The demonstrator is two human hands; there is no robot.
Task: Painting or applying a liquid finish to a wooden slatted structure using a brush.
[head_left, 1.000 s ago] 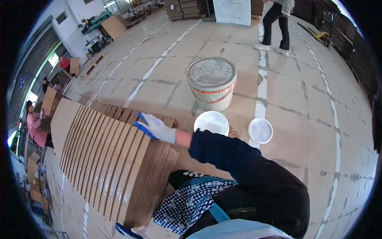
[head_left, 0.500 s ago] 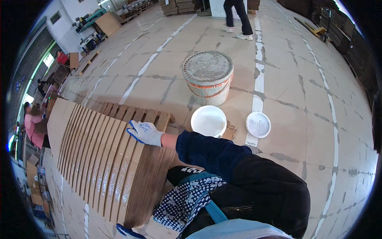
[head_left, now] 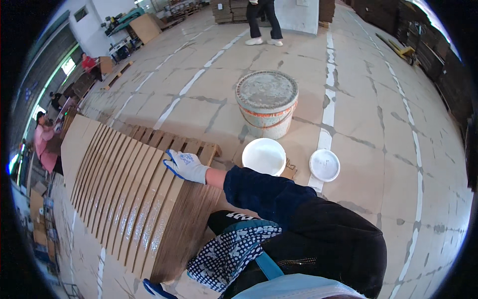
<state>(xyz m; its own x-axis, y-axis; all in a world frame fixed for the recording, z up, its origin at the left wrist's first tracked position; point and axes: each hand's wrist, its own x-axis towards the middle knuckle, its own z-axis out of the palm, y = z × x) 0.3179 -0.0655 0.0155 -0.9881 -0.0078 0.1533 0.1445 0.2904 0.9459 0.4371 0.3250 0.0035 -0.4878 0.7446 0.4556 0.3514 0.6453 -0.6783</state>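
Observation:
A stack of brown cardboard sheets [head_left: 117, 174] is fanned out in overlapping steps, with shiny wet-looking streaks along the exposed strips. My right hand [head_left: 186, 167], in a white glove with blue fingertips, grips the far edge of the nearest sheets, its fingers curled over the top. My left hand [head_left: 158, 289], in a similar blue-and-white glove, shows only in part at the lower edge, beside the near corner of the stack. Its fingers are mostly hidden. The stack lies by a wooden pallet [head_left: 186, 145].
Beyond my right arm stand an open white bucket [head_left: 264, 156], a round white lid [head_left: 324, 165] and a large stained drum [head_left: 267, 104]. A person [head_left: 264, 22] walks at the back; another in pink [head_left: 45, 142] is at the far left. A yellow pallet jack [head_left: 401, 48] stands far right.
My view has shifted slightly, and both hands remain by the stack with little change. The walking person at the back has moved left.

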